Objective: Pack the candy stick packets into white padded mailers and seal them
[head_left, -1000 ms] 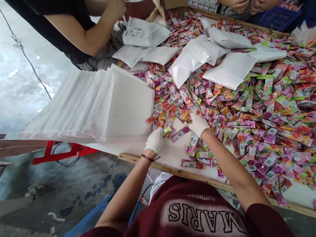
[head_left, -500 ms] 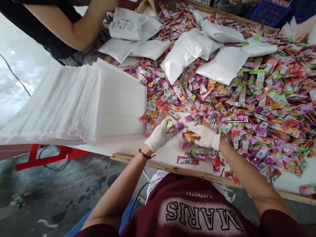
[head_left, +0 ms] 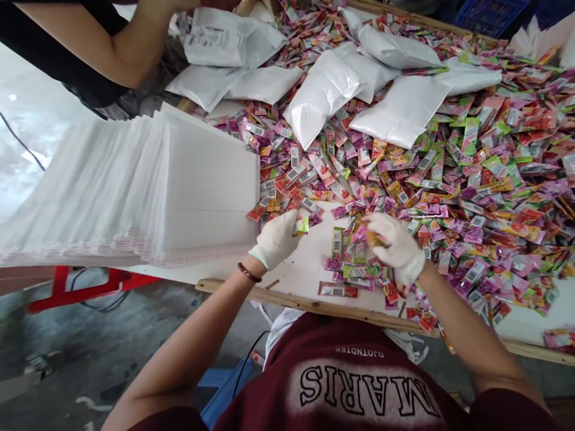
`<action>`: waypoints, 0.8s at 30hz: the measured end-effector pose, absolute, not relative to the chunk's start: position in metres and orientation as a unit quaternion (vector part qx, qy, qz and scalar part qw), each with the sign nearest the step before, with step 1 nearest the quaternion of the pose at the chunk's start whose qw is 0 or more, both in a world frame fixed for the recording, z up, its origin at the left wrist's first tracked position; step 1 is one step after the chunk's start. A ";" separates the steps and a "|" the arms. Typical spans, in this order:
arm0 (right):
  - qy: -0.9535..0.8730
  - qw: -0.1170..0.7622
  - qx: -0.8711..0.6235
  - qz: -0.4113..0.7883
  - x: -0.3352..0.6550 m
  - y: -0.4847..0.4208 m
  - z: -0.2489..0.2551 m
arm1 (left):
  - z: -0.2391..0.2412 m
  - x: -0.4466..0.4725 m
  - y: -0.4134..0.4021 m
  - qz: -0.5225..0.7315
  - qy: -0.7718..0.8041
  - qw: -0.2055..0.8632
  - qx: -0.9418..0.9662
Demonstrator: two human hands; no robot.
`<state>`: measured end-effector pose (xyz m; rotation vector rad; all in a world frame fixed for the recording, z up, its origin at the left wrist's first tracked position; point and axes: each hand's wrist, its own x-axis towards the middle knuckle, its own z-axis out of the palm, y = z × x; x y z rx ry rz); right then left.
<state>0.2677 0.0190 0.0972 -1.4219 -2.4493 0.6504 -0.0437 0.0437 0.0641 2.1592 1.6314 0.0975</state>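
My left hand point(head_left: 277, 240), in a white glove, is closed around a small green-ended sachet point(head_left: 302, 225) that pokes out past the thumb. Opposite it, my gloved right hand point(head_left: 398, 246) has its fingers curled over a yellow-orange sachet point(head_left: 376, 239), slightly smeared by motion; a pink one shows beside its fingertips. Below the right hand lie several loose sachets, among them a green one point(head_left: 362, 270) and a red one point(head_left: 338, 290) near the table's front edge. A large heap of colourful sachets point(head_left: 480, 197) spreads behind and to the right.
A stack of white mailing bags point(head_left: 209, 185) stands at the left. Several filled white pouches point(head_left: 399, 111) lie on the heap at the back. A wooden strip point(head_left: 314, 306) edges the table. Another person's arm point(head_left: 130, 51) reaches in at the upper left. A blue crate point(head_left: 489, 17) sits far back.
My hands have moved apart: the left back toward the bags, the right rightward with its sachet. Fewer sachets show in my left hand. The view has shifted slightly.
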 end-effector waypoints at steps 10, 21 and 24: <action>-0.877 -0.178 -0.422 0.148 0.240 0.038 0.080 | 0.064 -0.005 0.117 -0.118 0.476 0.115 0.864; -0.894 -0.045 -0.435 0.092 0.257 0.025 0.098 | 0.069 -0.038 0.104 0.116 0.521 0.217 0.817; -0.896 -0.070 -0.426 0.105 0.257 0.038 0.103 | 0.075 -0.029 0.104 0.231 0.551 0.320 0.735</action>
